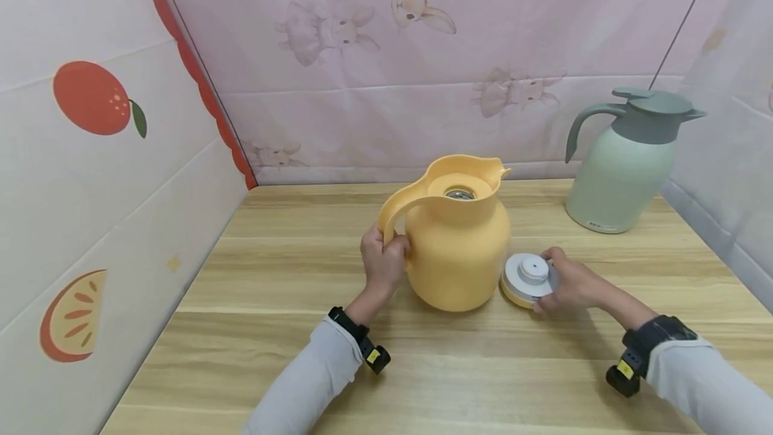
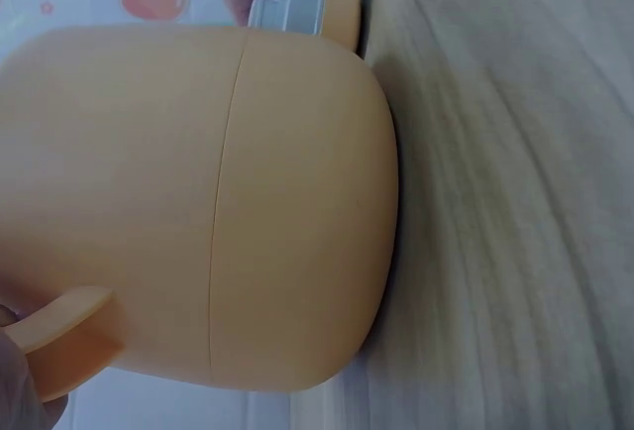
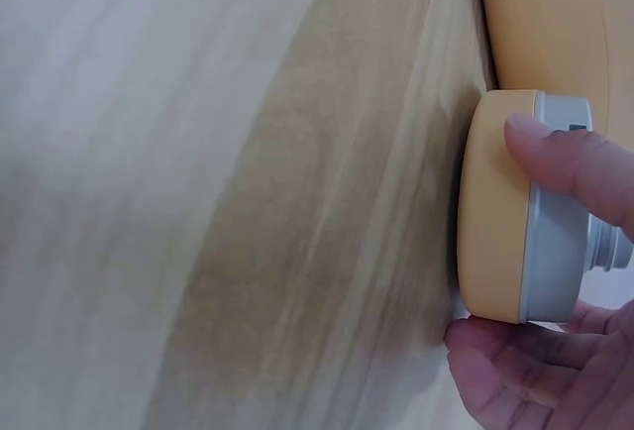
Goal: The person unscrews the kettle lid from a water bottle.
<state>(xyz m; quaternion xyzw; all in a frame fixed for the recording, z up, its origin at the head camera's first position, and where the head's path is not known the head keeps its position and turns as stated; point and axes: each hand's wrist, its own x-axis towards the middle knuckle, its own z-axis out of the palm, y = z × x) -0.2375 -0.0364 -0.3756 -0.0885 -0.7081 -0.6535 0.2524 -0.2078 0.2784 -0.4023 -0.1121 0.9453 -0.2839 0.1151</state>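
Observation:
A yellow thermos jug [image 1: 457,254] stands upright on the wooden table, its top uncovered and its spout to the right. My left hand [image 1: 384,262] grips the lower end of its handle [image 1: 398,205]. Beside the jug's base lies its lid [image 1: 531,277], upside down, with the grey plug side up and the yellow side on the table. My right hand [image 1: 572,282] holds this lid from the right, thumb and fingers on opposite sides of its rim. In the right wrist view the thumb presses the lid's yellow side [image 3: 495,212].
A green thermos jug [image 1: 622,166] with a dark grey-green lid and handle stands at the back right of the table [image 1: 272,274]. Printed cloth walls [image 1: 374,113] rise behind the table and along both sides.

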